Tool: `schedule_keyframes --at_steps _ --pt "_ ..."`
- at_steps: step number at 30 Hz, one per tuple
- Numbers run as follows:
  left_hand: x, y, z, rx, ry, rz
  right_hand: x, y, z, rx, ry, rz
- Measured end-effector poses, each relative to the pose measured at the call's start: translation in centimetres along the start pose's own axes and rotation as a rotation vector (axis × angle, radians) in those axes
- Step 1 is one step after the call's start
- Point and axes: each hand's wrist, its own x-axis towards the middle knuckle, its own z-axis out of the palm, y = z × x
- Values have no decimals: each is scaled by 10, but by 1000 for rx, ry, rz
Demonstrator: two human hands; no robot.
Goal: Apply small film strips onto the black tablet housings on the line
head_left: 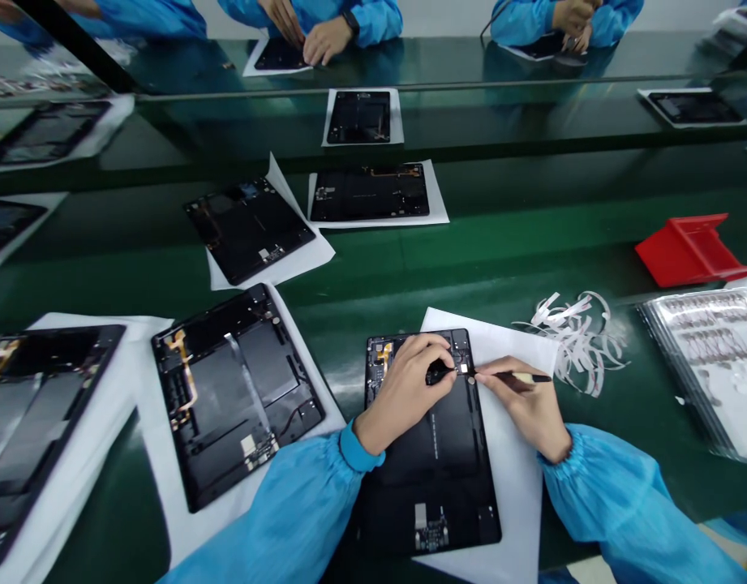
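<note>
An opened black tablet [461, 462] lies on a white sheet [519, 503] in front of me, its inner parts showing. My left hand [409, 389] rests over its upper part, thumb and forefinger curled together near a small board at the top right; whatever they pinch is too small to make out. From the right, my right hand [528, 401] grips slim dark tweezers [540, 378], whose tip meets the tablet's upper right edge. Left of my left arm lies a second opened tablet [233, 397] with a grey ribbon cable and an orange flex cable.
More opened tablets [251, 227] on white sheets lie left and ahead. At right are a heap of white strips [583, 337], a red bin [683, 251] and a clear tray [719, 405] of small parts. Across the green bench, co-workers' hands [328, 39] handle other tablets.
</note>
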Motion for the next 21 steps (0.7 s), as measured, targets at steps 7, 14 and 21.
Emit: schedule_keyframes --at_steps 7,14,21 --pt "1 1 1 -35 -8 -9 -1 1 0 -46 45 -29" --pt "-1 2 -8 -93 25 15 2 -13 -7 -25 48 -112" --pt "-72 8 -32 -309 142 -317 11 -45 30 -583 -320 -236"
